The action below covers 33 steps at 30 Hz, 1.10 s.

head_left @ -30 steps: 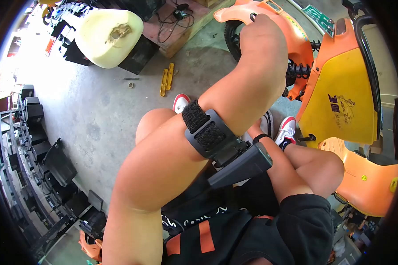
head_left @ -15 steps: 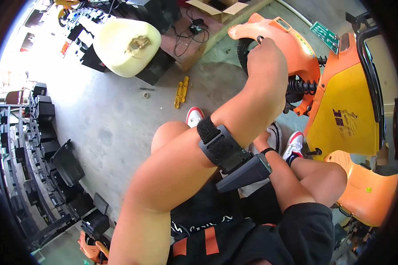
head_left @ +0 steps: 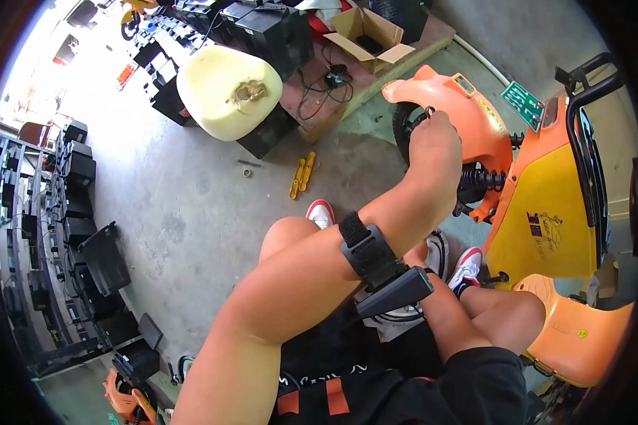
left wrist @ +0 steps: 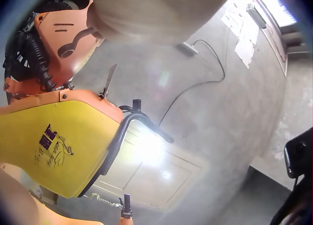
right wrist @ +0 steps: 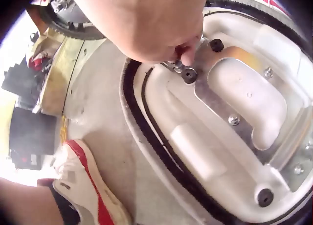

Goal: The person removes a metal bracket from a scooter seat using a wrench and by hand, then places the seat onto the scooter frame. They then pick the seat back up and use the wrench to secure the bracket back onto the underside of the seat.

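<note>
My left hand [head_left: 436, 142] is stretched out in front of the orange scooter's front fender [head_left: 475, 106]. It grips a dark spanner [left wrist: 76, 43] whose ring end sticks out past the fingers. Down between the legs, my right hand [right wrist: 146, 24] is at the edge of an upturned scooter seat [right wrist: 195, 154]. Its fingers are curled at a small metal fitting by a black rubber stopper [right wrist: 190, 76]. A silver metal bracket [right wrist: 234, 100] is bolted to the white seat underside. The palm hides part of the fitting, and my left forearm covers much of the seat in the head view.
The scooter's yellow body panel [head_left: 539, 234] and orange floor part [head_left: 581, 333] stand at the right. Two yellow bars [head_left: 302, 176] lie on the concrete floor. A cream seat foam [head_left: 227, 92] rests on black boxes; an open carton [head_left: 368, 42] sits on a low platform.
The head view has tilted, so the scene sits lower in it and more of the carton shows. The left hand keeps the spanner near the fender; the right stays low between the legs.
</note>
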Each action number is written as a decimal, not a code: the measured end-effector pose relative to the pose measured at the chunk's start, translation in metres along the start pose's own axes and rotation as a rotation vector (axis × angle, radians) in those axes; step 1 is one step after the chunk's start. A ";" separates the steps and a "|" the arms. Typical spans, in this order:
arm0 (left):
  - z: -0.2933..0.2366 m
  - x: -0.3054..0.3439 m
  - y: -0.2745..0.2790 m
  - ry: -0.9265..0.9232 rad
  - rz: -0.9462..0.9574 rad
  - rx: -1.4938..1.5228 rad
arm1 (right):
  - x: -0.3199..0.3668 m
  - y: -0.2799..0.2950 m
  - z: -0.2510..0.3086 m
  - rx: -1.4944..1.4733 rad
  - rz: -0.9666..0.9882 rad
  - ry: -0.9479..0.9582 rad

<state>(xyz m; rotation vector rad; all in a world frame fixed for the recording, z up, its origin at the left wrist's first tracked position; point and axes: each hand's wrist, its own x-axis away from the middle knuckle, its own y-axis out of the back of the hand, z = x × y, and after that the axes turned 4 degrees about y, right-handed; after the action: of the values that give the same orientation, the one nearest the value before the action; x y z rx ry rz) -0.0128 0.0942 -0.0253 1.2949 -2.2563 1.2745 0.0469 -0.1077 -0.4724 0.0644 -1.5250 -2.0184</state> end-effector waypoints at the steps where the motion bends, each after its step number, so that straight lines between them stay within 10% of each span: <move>1: 0.000 0.001 0.000 -0.007 0.003 0.003 | -0.002 0.001 0.000 -0.042 0.045 -0.113; 19: 0.006 -0.003 0.002 -0.011 -0.027 -0.067 | -0.007 -0.019 -0.017 0.290 -0.012 0.422; 25: 0.001 0.003 0.000 -0.021 -0.044 -0.046 | -0.008 0.007 0.000 0.205 0.182 0.153; 33: 0.001 0.005 -0.002 -0.033 -0.046 0.000 | -0.072 -0.100 -0.084 -0.134 0.236 0.106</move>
<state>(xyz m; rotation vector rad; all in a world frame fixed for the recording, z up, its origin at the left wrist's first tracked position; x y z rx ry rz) -0.0140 0.0903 -0.0225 1.3696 -2.2356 1.2468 0.0950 -0.1289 -0.6115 -0.0592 -1.2655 -1.8918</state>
